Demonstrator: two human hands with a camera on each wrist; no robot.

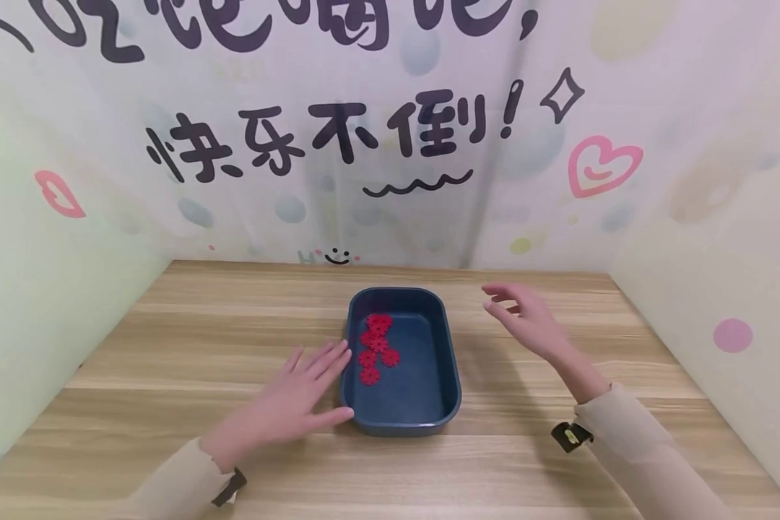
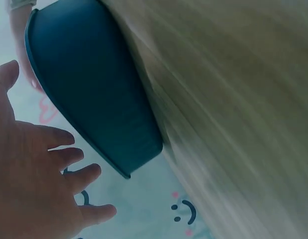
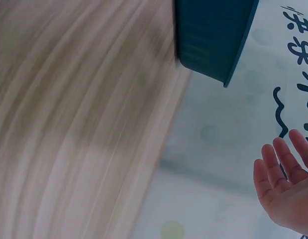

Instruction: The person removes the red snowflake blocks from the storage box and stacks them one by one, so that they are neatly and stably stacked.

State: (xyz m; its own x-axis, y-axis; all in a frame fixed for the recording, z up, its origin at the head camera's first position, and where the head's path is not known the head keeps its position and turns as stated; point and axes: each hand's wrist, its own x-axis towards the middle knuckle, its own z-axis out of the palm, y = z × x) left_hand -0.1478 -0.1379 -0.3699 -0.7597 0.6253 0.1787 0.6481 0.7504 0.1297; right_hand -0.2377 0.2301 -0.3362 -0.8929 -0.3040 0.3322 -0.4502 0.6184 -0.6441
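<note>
Desk [image 1: 364, 477] below, your spread, empty left hand [image 1: 282, 408] flanks a blue tray [image 1: 422, 375] resting there with red flower-shaped pieces [image 1: 378, 344] inside; an inward bump could slide it, scattering them. Your relaxed, empty right hand [image 1: 526, 318] hovers farther off.

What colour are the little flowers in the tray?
The little flowers are red, seen best in the head view.

A dark blue, round-cornered rectangular tray [image 1: 416, 390] is carried, open side up, by the light brown tabletop [image 1: 182, 339], which is streaked with wood grain.
</note>
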